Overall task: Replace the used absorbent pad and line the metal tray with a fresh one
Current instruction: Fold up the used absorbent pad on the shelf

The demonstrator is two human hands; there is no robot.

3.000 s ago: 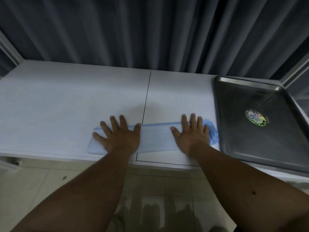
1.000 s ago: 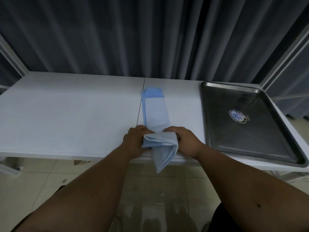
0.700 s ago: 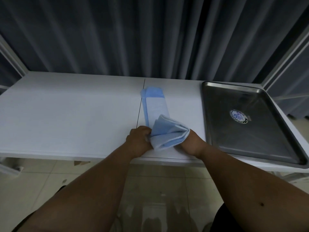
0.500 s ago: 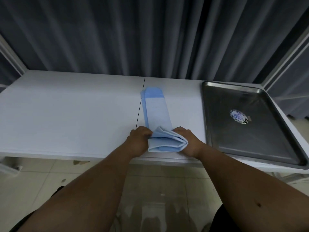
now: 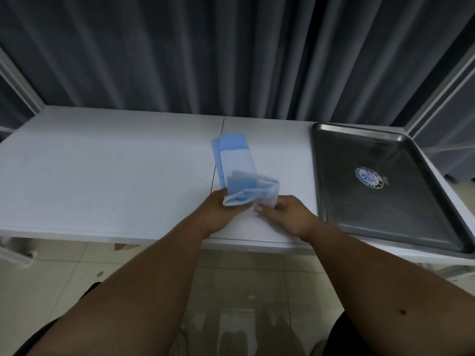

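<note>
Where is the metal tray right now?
In the head view, the metal tray sits at the right end of the white table, right of the blue pad and both hands.

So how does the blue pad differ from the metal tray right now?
The blue pad is soft, folded into a strip, its near end bunched in the left hand and right hand; the metal tray is rigid, dark, unlined and untouched. Both rest on the white table.

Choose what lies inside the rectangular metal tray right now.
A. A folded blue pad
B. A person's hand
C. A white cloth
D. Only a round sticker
D: the rectangular metal tray holds only a round sticker; both hands grip the folded blue absorbent pad on the white table.
</note>
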